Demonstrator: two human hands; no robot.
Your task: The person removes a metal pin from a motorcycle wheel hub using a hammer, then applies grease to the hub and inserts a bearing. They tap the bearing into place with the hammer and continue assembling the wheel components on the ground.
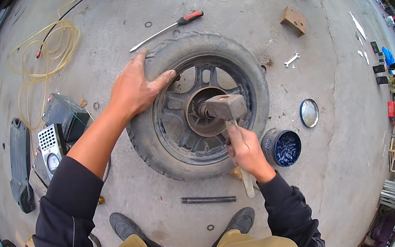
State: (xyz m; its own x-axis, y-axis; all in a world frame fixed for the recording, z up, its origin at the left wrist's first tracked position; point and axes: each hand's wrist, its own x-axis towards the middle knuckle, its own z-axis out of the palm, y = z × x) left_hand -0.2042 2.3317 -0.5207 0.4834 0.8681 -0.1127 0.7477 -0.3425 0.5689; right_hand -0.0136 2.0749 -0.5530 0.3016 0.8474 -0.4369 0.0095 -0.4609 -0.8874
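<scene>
A small spoked wheel with a worn black tyre (246, 74) lies flat on the concrete in front of me. My left hand (137, 86) grips its upper left side, thumb over the inner edge of the tyre and fingers round the tread. My right hand (247, 151) is wrapped round the pale handle of a hammer (226, 107). The worn steel hammer head is over the hub (197, 123) and covers part of it. A short dark round piece shows in the hub beside the head; whether the hammer touches it I cannot tell.
Beyond the wheel lies a red-and-black-handled screwdriver (167, 28). To the right are an open tub of blue grease (286, 148), its lid (309, 113), a wrench (292, 60) and a rusty metal block (294, 21). A dark bar (208, 199) lies near my feet; yellow hose (73, 37) coils far left.
</scene>
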